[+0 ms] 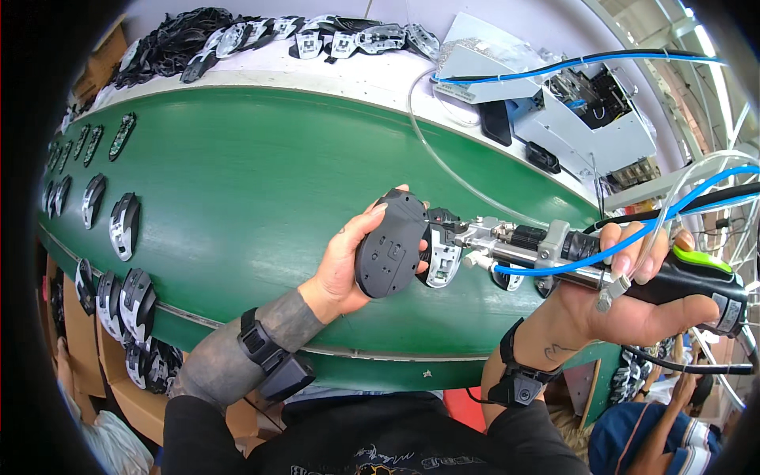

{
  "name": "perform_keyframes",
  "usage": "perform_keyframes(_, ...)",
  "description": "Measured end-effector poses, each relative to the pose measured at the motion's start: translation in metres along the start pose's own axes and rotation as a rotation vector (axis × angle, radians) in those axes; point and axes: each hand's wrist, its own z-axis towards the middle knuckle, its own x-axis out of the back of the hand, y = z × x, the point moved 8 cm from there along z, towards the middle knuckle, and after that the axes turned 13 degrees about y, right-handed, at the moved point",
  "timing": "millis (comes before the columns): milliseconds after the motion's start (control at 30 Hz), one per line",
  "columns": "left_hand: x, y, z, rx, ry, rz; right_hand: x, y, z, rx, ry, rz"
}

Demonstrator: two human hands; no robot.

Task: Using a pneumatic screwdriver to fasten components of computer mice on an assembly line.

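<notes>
My left hand [346, 257] grips a black computer mouse [389, 247] with its underside turned up, showing small screw holes. Wrapped round the black body of an electric screwdriver [673, 294] is my right hand [633, 293]; the tool lies nearly level, its metal front end [475, 235] pointing left toward the mouse. A blue air hose [602, 257] runs along the tool. Just behind the mouse, partly covered by it, a white and black mouse shell [442, 257] rests on the green belt [261, 190]. Whether the tool's tip touches the mouse, I cannot tell.
Circuit boards [122, 136] and mouse shells [124, 226] stand in rows on the belt's left. More shells [136, 305] pile at the near left edge. Along the back shelf lie shells and black cables [178, 43]. A white machine [582, 119] stands back right. A person [649, 435] sits lower right.
</notes>
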Motion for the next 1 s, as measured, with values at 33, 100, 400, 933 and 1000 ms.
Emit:
perform_keyframes(33, 0.0, 0.0, 0.0, -0.001, -0.002, -0.006, 0.002, -0.001, -0.001, 0.023, 0.037, -0.016)
perform_keyframes(100, 0.001, -0.003, -0.002, 0.013, -0.013, 0.0, 0.005, 0.0, -0.001, 0.019, 0.023, -0.005)
perform_keyframes(400, -0.009, -0.004, -0.011, 0.039, -0.065, -0.029, 0.0, 0.002, -0.003, -0.013, -0.019, 0.065)
perform_keyframes(933, 0.006, -0.01, -0.005, 0.049, 0.057, 0.081, 0.002, -0.001, -0.004, -0.031, 0.088, -0.007)
perform_keyframes(1000, 0.002, -0.013, -0.005, 0.064, 0.024, 0.12, 0.002, -0.002, -0.004, 0.029, 0.118, -0.055)
